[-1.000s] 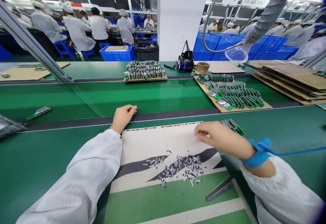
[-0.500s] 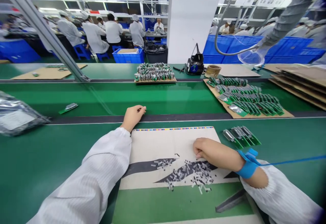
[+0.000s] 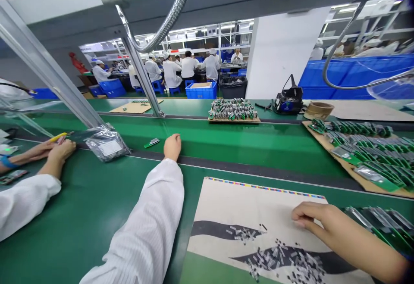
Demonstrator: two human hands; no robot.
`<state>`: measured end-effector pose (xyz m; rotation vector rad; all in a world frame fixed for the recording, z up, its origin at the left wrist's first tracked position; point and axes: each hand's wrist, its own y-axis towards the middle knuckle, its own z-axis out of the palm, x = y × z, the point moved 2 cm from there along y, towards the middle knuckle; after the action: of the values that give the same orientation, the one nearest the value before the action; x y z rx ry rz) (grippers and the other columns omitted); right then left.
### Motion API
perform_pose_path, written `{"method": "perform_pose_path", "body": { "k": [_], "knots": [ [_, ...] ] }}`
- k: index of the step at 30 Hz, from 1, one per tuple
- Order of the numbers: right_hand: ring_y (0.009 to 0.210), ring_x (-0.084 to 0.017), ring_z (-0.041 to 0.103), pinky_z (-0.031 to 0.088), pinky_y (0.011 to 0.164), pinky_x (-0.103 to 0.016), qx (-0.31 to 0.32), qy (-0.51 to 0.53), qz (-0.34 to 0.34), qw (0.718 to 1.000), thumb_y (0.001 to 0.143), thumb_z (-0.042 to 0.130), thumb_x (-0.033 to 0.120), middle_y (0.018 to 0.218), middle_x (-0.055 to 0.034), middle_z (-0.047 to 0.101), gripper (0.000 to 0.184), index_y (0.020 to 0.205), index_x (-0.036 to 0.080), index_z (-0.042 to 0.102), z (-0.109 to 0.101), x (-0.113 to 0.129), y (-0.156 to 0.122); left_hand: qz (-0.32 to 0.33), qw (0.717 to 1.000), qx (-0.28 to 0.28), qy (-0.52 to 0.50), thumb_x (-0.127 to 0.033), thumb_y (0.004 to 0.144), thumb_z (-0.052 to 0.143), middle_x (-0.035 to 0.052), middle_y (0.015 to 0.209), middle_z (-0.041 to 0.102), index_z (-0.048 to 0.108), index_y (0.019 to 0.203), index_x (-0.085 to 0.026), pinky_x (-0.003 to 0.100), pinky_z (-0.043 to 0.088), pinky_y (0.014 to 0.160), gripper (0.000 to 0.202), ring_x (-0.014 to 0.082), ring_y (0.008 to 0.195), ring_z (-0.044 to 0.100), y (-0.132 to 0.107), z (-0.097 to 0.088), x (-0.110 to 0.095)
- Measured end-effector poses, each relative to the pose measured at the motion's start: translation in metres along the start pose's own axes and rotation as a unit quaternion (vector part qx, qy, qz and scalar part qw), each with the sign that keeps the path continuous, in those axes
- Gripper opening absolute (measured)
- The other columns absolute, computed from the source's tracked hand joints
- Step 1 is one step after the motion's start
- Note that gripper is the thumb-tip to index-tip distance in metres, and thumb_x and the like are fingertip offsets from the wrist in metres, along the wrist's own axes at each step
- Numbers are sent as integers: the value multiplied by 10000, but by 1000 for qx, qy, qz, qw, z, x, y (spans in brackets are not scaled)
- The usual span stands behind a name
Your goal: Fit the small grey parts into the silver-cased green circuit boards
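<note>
R hand (image 3: 323,221) at about 2 o'clock, fingers loosely together, tips just over printed card (image 3: 246,202) and close to main pile of tiny metal bits (image 3: 284,260). Can't tell if it's pinching anything. Bits lie scattered on card's dark stripes, w/ smaller clump (image 3: 244,234) at 12 o'clock from main pile.

L hand (image 3: 172,147) at 11 o'clock, curled shut, nothing visible in it, resting on dark strip (image 3: 258,170) beside belt. White sleeve (image 3: 145,228) covers L arm.

Just right of R hand, green PCBs (image 3: 378,226) lie in a row, cut off by frame edge. Single PCB (image 3: 152,142) sits on far belt near L hand. More PCBs stand in rows on cardboard sheet (image 3: 352,157) at 1 o'clock, and on wooden tray (image 3: 234,120) at 12.

At 10 o'clock, clear bag (image 3: 108,142). At 9, co-worker's hands (image 3: 61,149), apart from person's own, near yellow-handled tool (image 3: 58,136). Past far belt: black-and-blue unit (image 3: 289,101), tape roll (image 3: 318,110), blue bins (image 3: 201,91), workers in white (image 3: 171,70).
</note>
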<state>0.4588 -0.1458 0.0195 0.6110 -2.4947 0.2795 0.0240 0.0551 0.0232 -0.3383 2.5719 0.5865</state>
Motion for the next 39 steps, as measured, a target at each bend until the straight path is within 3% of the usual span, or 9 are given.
{"method": "perform_pose_path", "body": {
  "k": [4, 7, 18, 22, 26, 30, 33, 36, 39],
  "knots": [
    [644, -200, 563, 445, 586, -289, -38, -13, -13, 999, 915, 444, 266, 725, -7, 604, 209, 738, 233, 550, 0, 2, 0, -64, 996, -27, 64, -298, 903, 567, 111, 1278, 525, 541, 1207, -151, 508, 439, 955, 339, 270, 1146, 524, 10, -28, 39],
    [660, -198, 547, 439, 605, -313, -47, -17, -17, 999, 950, 351, 255, 742, -7, 580, 247, 753, 236, 499, -1, 10, 1, -95, 992, -9, 87, -300, 902, 567, 108, 1253, 540, 549, 1192, -150, 505, 444, 946, 327, 265, 1124, 537, 12, -34, 51],
    [827, -203, 600, 516, 714, -312, -135, -5, -38, 990, 966, 427, 370, 931, 7, 611, 152, 901, 296, 543, -19, 37, -9, -176, 984, 16, -9, -286, 890, 584, 102, 1242, 546, 574, 1145, -143, 507, 431, 956, 292, 265, 1135, 525, 13, -38, 42],
    [818, -188, 611, 532, 690, -284, -174, 22, -71, 982, 959, 456, 323, 919, 7, 620, 125, 889, 283, 551, -30, 56, -7, -185, 970, 22, -155, -294, 896, 580, 96, 1181, 578, 566, 1147, -140, 450, 490, 885, 295, 234, 1043, 580, 9, -45, 8],
    [828, -169, 618, 536, 671, -248, -238, 81, -104, 962, 935, 511, 266, 910, 18, 636, 93, 877, 282, 582, -46, 78, -1, -153, 918, 108, -348, -296, 924, 540, 75, 1052, 627, 575, 1101, -125, 354, 550, 751, 249, 175, 874, 633, -10, -37, -58],
    [835, -159, 633, 539, 695, -239, -291, 103, -133, 942, 900, 561, 208, 907, 37, 658, 99, 874, 291, 607, -59, 93, 5, -123, 827, 257, -485, -261, 953, 474, 92, 888, 677, 633, 903, -98, 283, 557, 700, 233, 142, 757, 656, -62, -27, -129],
    [834, -157, 649, 546, 711, -238, -320, 89, -158, 930, 887, 554, 152, 909, 37, 675, 150, 898, 288, 616, -64, 102, 4, -98, 756, 356, -540, -169, 901, 534, 137, 959, 702, 672, 935, -96, 298, 539, 796, 160, 178, 843, 673, -113, -35, -167],
    [816, -151, 662, 554, 711, -229, -345, 66, -183, 918, 876, 551, 114, 908, 33, 688, 183, 920, 279, 617, -65, 109, 0, -44, 700, 425, -573, -189, 817, 661, 119, 1039, 706, 672, 1062, -139, 315, 481, 899, 250, 197, 939, 659, -158, -56, -187],
    [865, -136, 656, 545, 764, -213, -385, 56, -205, 898, 878, 565, 105, 932, 41, 687, 184, 935, 276, 599, -63, 117, -6, 24, 688, 455, -565, -252, 761, 738, 85, 1067, 703, 693, 1060, -197, 289, 462, 881, 307, 187, 973, 635, -188, -76, -193]
  ]
}}
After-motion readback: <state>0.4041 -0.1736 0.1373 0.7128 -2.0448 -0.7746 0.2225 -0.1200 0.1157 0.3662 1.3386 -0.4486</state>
